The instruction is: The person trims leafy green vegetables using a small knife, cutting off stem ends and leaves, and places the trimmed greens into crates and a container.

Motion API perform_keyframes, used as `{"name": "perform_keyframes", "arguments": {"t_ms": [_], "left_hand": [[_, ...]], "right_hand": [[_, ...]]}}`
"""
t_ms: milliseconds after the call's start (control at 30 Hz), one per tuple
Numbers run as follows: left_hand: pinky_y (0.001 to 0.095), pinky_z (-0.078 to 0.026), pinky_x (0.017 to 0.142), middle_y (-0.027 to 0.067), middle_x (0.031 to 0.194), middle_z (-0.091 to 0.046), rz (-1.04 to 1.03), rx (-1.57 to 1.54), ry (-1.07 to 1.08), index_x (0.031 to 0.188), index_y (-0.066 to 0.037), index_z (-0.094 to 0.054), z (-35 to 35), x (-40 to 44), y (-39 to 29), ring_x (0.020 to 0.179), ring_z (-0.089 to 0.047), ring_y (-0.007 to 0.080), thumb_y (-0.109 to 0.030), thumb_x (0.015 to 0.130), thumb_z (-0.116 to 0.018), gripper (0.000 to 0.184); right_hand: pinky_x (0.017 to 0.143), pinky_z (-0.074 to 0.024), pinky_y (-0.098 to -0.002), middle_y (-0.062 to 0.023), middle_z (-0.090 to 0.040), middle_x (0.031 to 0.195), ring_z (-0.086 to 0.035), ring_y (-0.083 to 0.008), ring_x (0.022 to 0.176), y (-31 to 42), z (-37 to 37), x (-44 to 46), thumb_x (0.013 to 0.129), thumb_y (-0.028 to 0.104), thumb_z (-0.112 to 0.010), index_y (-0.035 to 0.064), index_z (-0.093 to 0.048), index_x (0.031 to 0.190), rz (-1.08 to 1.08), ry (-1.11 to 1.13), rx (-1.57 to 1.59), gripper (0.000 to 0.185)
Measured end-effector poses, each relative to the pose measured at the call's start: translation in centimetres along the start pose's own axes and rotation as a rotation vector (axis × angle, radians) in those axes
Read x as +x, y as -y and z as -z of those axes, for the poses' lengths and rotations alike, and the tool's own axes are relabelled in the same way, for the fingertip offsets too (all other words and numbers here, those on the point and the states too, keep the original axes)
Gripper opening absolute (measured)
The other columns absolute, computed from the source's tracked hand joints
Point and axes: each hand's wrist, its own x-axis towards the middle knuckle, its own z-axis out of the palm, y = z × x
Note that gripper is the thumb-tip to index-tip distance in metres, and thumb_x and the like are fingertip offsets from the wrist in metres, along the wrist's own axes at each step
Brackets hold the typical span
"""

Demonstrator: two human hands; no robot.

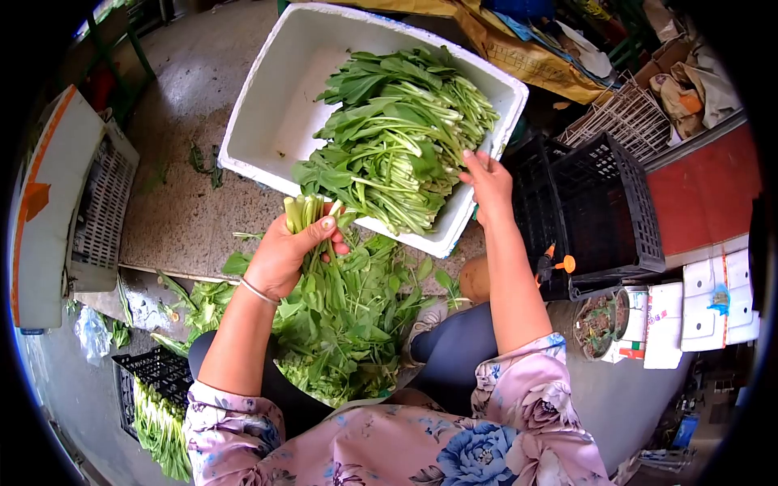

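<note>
My left hand is closed around a bunch of leafy greens, its pale cut stems pointing up and its leaves hanging below my fist. In front of me, a white foam box holds a thick layer of leafy greens, stems mostly towards the right and near side. My right hand is over the box's right rim, fingertips at the stem ends and fingers loosely apart, gripping nothing visible. Between my knees lies a heap of loose leafy greens.
Black plastic crates stand to the right, beside white foam boxes and a wire basket. At lower left, a black crate holds more greens. A white crate stands at far left. Scraps of leaf lie on the floor.
</note>
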Motion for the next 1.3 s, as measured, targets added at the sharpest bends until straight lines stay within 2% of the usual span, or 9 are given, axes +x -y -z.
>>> {"name": "perform_keyframes", "arguments": {"t_ms": [67,133,400,500,733,800,867,1000,1300], "left_hand": [[0.0242,-0.042,0.058,0.0023,0.08,-0.057,0.009,-0.06,-0.046,0.102,-0.004,-0.054,0.4,0.1,0.3,0.07,-0.059,0.0137,-0.02,0.082,-0.063,0.026],[0.0238,-0.042,0.057,0.0014,0.08,-0.056,-0.002,-0.05,-0.063,0.102,-0.004,-0.055,0.6,0.1,0.1,0.07,-0.059,0.0135,-0.018,0.081,-0.064,0.027],[0.0226,-0.043,0.053,-0.0003,0.069,-0.055,-0.168,0.099,-0.225,0.08,-0.004,-0.056,1.2,0.2,0.1,0.059,-0.051,0.008,-0.008,0.077,-0.067,0.012],[0.0194,-0.04,0.049,-0.0023,0.069,-0.056,-0.365,0.337,-0.301,0.08,-0.003,-0.056,0.6,-0.3,-0.4,0.054,-0.047,0.0043,-0.009,0.079,-0.066,0.012],[0.0309,-0.046,0.073,0.0066,0.099,-0.061,-0.765,0.976,-0.096,0.084,-0.004,-0.056,-0.4,-1.1,0.1,0.084,-0.057,0.0212,-0.005,0.069,-0.071,0.021],[0.0282,-0.046,0.071,0.0059,0.096,-0.062,-0.667,0.929,-0.103,0.083,-0.003,-0.054,-0.2,-1.3,0.7,0.079,-0.057,0.0163,-0.007,0.071,-0.071,0.021],[0.0263,-0.046,0.07,0.006,0.088,-0.062,-0.169,0.455,-0.018,0.089,-0.003,-0.053,0.1,-1.3,0.5,0.077,-0.056,0.0124,-0.008,0.075,-0.069,0.021],[0.0218,-0.044,0.066,-0.0001,0.079,-0.06,-0.185,0.354,0.026,0.086,-0.004,-0.054,0.3,-1.1,0.6,0.073,-0.053,0.0064,-0.013,0.076,-0.07,0.02],[0.0218,-0.044,0.067,-0.0009,0.078,-0.059,-0.153,0.303,0.008,0.087,-0.004,-0.056,-0.1,-1.3,0.3,0.072,-0.052,0.0069,-0.01,0.078,-0.068,0.016]], "right_hand": [[0.043,-0.0328,-0.0184,-0.0097,-0.062,0.092,-0.06,-0.0112,0.068,0.4,0.4,0.9,0.079,0.019,-0.066,-0.0028,-0.05,0.114,-0.328,0.269,0.037,0.044],[0.042,-0.0316,-0.0184,-0.0095,-0.063,0.088,-0.062,-0.0125,0.07,0.3,0.1,2.3,0.08,0.016,-0.064,-0.0013,-0.055,0.105,-0.313,0.28,0.061,0.032],[0.049,-0.0366,-0.0186,-0.0034,-0.063,0.078,-0.056,-0.0069,0.067,9.3,-0.5,2.2,0.078,0.011,-0.067,-0.0005,-0.062,0.099,0.247,0.136,0.21,0.025],[0.06,-0.0427,-0.0194,-0.0004,-0.062,0.078,-0.052,-0.0062,0.068,10.1,-1.3,-3.6,0.075,0.008,-0.069,0.0012,-0.065,0.095,0.392,0.382,-0.188,0.021],[0.063,-0.0433,-0.0204,0.0006,-0.061,0.073,-0.05,-0.0042,0.067,4.0,-3.7,-13.2,0.075,0.007,-0.069,-0.0006,-0.065,0.094,0.195,0.823,-0.218,0.021],[0.06,-0.0416,-0.019,-0.0038,-0.063,0.08,-0.053,-0.0064,0.068,2.8,-3.9,-14.0,0.079,0.01,-0.065,-0.0013,-0.063,0.098,0.075,0.848,-0.038,0.022],[0.057,-0.0393,-0.0183,-0.003,-0.061,0.079,-0.051,-0.0059,0.067,3.5,-3.6,-14.1,0.083,0.015,-0.061,-0.0013,-0.061,0.103,-0.041,0.877,-0.039,0.025],[0.053,-0.0316,-0.0166,0.0007,-0.054,0.074,-0.043,-0.0043,0.063,3.8,-2.8,-14.1,0.091,0.026,-0.049,0.0001,-0.054,0.116,-0.153,0.968,0.056,0.036],[0.058,-0.0367,-0.0185,0.0033,-0.052,0.073,-0.042,-0.0046,0.063,3.4,-2.4,-14.6,0.09,0.02,-0.052,0.0024,-0.051,0.122,-0.094,1.019,0.087,0.036]]}}
